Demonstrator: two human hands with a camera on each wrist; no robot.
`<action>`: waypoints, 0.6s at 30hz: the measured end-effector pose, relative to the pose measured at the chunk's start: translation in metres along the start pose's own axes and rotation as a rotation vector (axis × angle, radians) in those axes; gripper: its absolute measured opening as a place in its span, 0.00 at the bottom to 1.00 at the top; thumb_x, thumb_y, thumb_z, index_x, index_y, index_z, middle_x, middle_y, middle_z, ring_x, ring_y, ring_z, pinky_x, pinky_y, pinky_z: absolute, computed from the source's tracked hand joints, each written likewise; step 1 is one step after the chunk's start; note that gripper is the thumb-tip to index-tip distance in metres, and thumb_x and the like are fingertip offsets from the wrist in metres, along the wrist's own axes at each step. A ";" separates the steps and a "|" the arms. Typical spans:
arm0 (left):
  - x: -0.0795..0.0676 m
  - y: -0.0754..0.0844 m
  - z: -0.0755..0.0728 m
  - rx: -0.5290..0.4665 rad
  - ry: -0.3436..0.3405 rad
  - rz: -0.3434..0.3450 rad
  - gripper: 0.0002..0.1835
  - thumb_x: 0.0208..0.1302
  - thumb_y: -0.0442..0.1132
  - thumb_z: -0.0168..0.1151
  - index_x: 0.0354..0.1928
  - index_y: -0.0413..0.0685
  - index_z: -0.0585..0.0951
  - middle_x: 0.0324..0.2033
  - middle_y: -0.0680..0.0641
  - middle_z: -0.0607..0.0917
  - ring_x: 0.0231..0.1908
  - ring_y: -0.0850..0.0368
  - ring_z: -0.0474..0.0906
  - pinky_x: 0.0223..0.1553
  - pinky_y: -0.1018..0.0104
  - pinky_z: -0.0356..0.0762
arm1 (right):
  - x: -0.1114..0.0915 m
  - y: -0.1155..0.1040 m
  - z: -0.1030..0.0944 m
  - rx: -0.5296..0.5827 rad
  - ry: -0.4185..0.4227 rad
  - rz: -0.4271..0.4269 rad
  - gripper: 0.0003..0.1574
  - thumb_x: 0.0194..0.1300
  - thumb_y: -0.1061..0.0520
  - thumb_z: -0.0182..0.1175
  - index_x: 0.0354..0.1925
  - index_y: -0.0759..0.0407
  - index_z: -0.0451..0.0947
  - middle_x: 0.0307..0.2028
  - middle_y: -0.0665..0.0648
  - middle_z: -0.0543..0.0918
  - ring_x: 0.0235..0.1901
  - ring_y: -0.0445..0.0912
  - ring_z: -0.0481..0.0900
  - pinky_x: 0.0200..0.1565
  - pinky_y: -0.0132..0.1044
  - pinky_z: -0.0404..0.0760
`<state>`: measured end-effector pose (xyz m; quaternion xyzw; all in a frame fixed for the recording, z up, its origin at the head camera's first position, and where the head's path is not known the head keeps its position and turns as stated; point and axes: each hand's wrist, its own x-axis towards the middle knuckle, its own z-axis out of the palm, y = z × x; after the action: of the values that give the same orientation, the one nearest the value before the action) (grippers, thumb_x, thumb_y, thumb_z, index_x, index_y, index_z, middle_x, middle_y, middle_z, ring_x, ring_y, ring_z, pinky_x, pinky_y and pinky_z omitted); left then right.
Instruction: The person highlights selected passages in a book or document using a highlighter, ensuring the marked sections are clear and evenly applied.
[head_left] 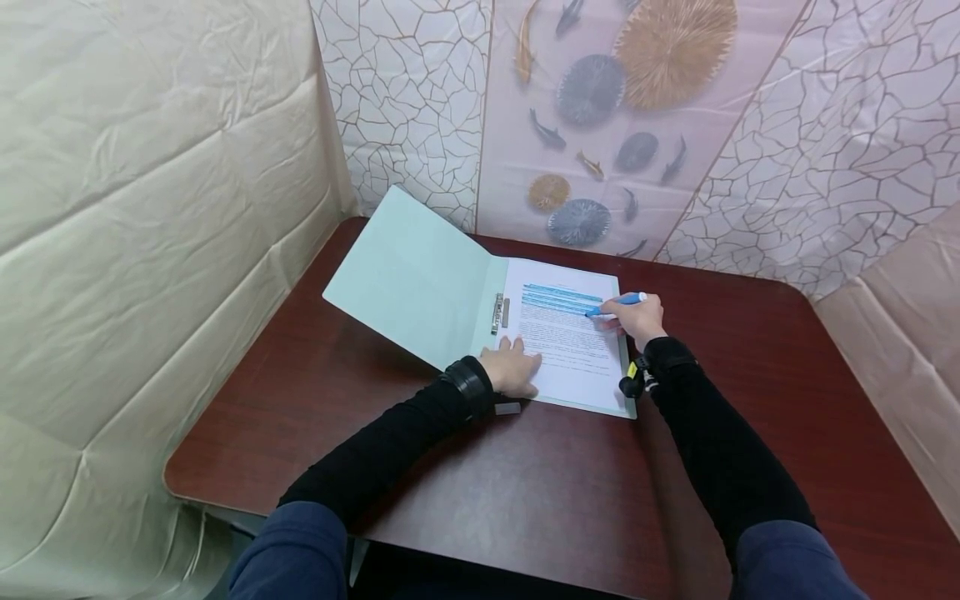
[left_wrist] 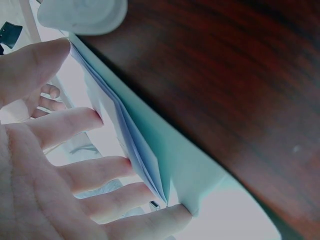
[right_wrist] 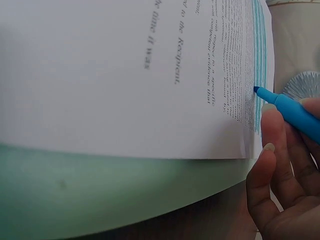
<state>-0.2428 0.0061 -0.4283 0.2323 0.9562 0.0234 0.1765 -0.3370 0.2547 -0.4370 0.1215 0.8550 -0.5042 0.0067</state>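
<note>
My right hand (head_left: 636,319) pinches a blue highlighter (head_left: 630,298) over a printed sheet (head_left: 570,387). In the right wrist view the dark tip of the highlighter (right_wrist: 295,114) is at the lines of text beside several blue stripes (right_wrist: 258,55). The sheet lies on the right half of an open pale green folder (head_left: 420,271), whose cover stands tilted up at the left. My left hand (head_left: 510,368) rests on the lower left of the sheet, fingers spread. In the left wrist view, the left fingers (left_wrist: 95,170) lie along the edges of several sheets (left_wrist: 135,150).
A metal clip (head_left: 497,313) sits by the folder's fold. Below my left hand is a small pale rectangular item (head_left: 507,408). The folder lies on a dark reddish-brown table (head_left: 525,483). Patterned cloth (head_left: 412,100) hangs behind, with plain beige cloth (head_left: 150,208) at the left.
</note>
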 end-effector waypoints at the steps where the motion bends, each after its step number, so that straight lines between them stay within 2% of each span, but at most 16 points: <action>1: 0.000 0.000 0.000 0.001 -0.001 0.001 0.36 0.65 0.56 0.57 0.73 0.58 0.60 0.74 0.37 0.56 0.71 0.40 0.54 0.64 0.40 0.64 | 0.000 0.000 0.000 0.003 0.003 0.000 0.26 0.60 0.50 0.66 0.52 0.63 0.77 0.39 0.60 0.89 0.28 0.42 0.87 0.34 0.37 0.83; 6: 0.000 0.000 0.000 0.005 -0.001 0.002 0.36 0.66 0.56 0.57 0.73 0.58 0.60 0.73 0.37 0.56 0.71 0.39 0.54 0.63 0.40 0.65 | 0.002 0.002 0.000 0.011 0.010 -0.004 0.26 0.59 0.50 0.67 0.51 0.63 0.77 0.38 0.60 0.89 0.27 0.42 0.87 0.33 0.37 0.83; 15: 0.000 0.000 0.000 0.002 0.003 0.007 0.36 0.66 0.56 0.57 0.73 0.57 0.60 0.73 0.37 0.56 0.72 0.39 0.54 0.63 0.40 0.65 | 0.002 0.002 -0.001 -0.011 0.009 -0.008 0.26 0.60 0.50 0.66 0.52 0.64 0.77 0.45 0.65 0.86 0.29 0.43 0.88 0.34 0.37 0.84; 18: 0.000 0.000 0.000 0.001 0.003 0.006 0.36 0.66 0.56 0.57 0.73 0.58 0.60 0.74 0.37 0.56 0.72 0.39 0.54 0.63 0.40 0.65 | 0.002 0.002 0.000 -0.013 0.009 -0.007 0.26 0.60 0.50 0.66 0.52 0.63 0.77 0.45 0.65 0.87 0.29 0.43 0.88 0.34 0.37 0.84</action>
<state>-0.2429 0.0061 -0.4283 0.2354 0.9557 0.0239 0.1750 -0.3382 0.2562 -0.4387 0.1208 0.8587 -0.4981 0.0020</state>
